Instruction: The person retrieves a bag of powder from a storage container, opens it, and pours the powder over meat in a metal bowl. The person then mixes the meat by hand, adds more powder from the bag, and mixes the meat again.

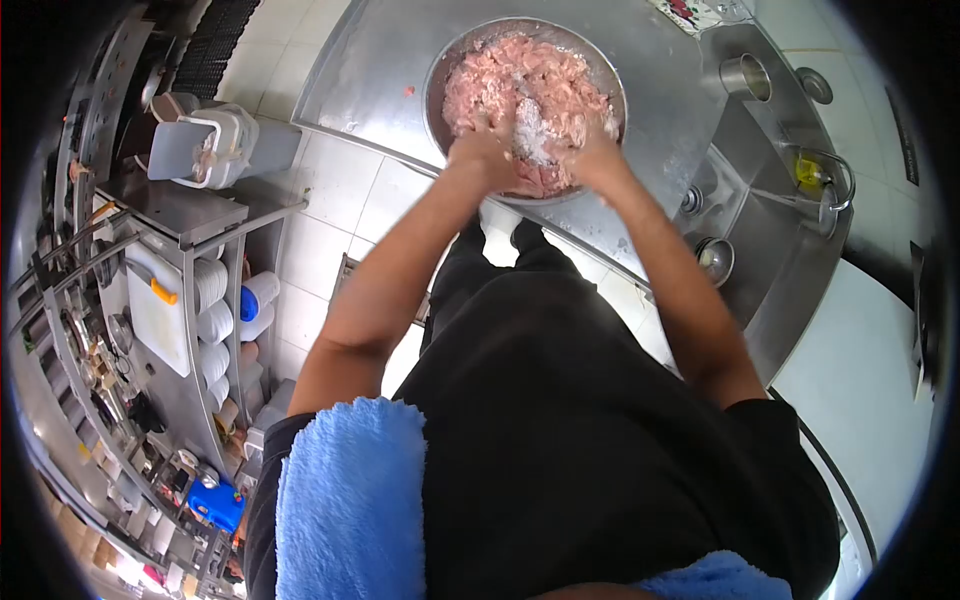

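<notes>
A wide round metal bowl stands near the edge of the steel counter and holds a heap of raw pink meat pieces. White powder lies over the middle of the meat. At the bowl's near left side, my left hand is dug into the meat, its fingers closed around some of it. My right hand grips meat at the near right side. Meat and slight blur partly hide the fingertips of both hands.
The steel counter continues right into a sink. A metal pot and a small metal bowl sit there. To the left are plastic containers, a white cutting board and stacked white dishes. A blue towel hangs over my shoulder.
</notes>
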Motion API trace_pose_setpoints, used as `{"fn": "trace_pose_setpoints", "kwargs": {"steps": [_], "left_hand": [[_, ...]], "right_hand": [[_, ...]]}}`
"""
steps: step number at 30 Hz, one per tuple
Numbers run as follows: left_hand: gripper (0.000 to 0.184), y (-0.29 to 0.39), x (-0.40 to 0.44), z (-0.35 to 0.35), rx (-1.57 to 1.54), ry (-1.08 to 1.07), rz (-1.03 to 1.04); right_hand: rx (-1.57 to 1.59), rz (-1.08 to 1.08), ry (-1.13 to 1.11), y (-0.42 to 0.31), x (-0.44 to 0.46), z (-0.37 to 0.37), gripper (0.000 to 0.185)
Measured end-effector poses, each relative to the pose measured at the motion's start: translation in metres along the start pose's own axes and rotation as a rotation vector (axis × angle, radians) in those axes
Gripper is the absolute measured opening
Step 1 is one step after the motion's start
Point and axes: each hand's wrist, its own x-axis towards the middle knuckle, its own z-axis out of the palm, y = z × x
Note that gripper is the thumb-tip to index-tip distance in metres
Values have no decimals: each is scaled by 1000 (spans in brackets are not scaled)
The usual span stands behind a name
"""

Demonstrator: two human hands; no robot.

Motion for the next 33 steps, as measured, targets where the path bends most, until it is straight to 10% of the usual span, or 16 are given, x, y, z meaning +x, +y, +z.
{"fn": "trace_pose_setpoints", "kwargs": {"steps": [5, 10, 17, 21, 25, 30, 33], "left_hand": [[117, 16, 24, 34, -178, 56, -62], [67, 4, 28, 20, -582, 100, -108], [50, -24, 69, 23, -472, 257, -92], [48, -21, 37, -25, -570, 381, -278], [77, -33, 55, 14, -397, 618, -42], [84, -48, 72, -7, -1342, -63, -66], [66, -52, 86, -11, -1419, -292, -191]], "right_hand": [[569, 124, -99, 22, 17, 35, 103], [951, 218, -460, 30, 64, 25, 61], [805, 204, -167, -49, 31, -36, 37], [-51, -184, -177, -77, 20, -13, 58], [-435, -245, -219, -34, 64, 26, 67], [-496, -108, -274, -25, 105, 26, 37], [-240, -195, 66, -10, 107, 39, 37]]}}
